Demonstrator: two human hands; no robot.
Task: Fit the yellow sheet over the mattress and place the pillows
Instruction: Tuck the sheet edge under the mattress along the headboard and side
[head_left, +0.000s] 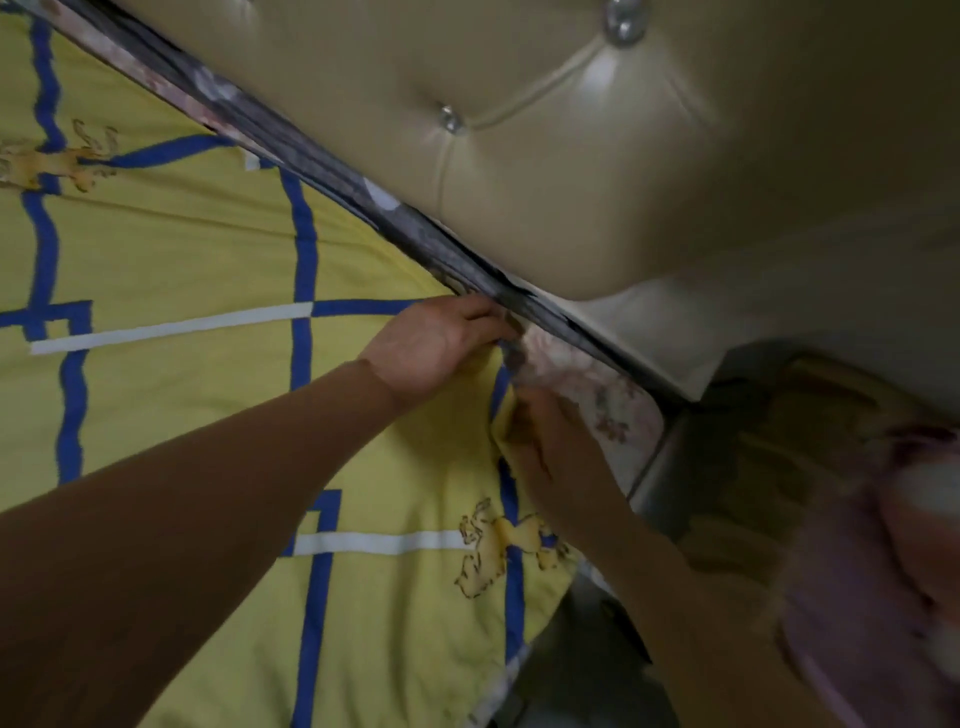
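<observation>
The yellow sheet (171, 249), with blue and white lines and cartoon figures, lies spread over the mattress. The mattress corner (602, 395), in a floral cover, shows bare at the head end by the headboard. My left hand (441, 348) rests on the sheet at this corner, fingertips pressed into the sheet's edge against the mattress. My right hand (550, 447) pinches a fold of the sheet's edge just below the bare corner. No pillow is clearly in view.
A padded beige headboard (545, 171) with shiny buttons runs along the top, close against the mattress. Right of the bed stands a dark wooden bedside unit (769, 441). A blurred pink-and-white fabric object (893, 545) sits at the right edge.
</observation>
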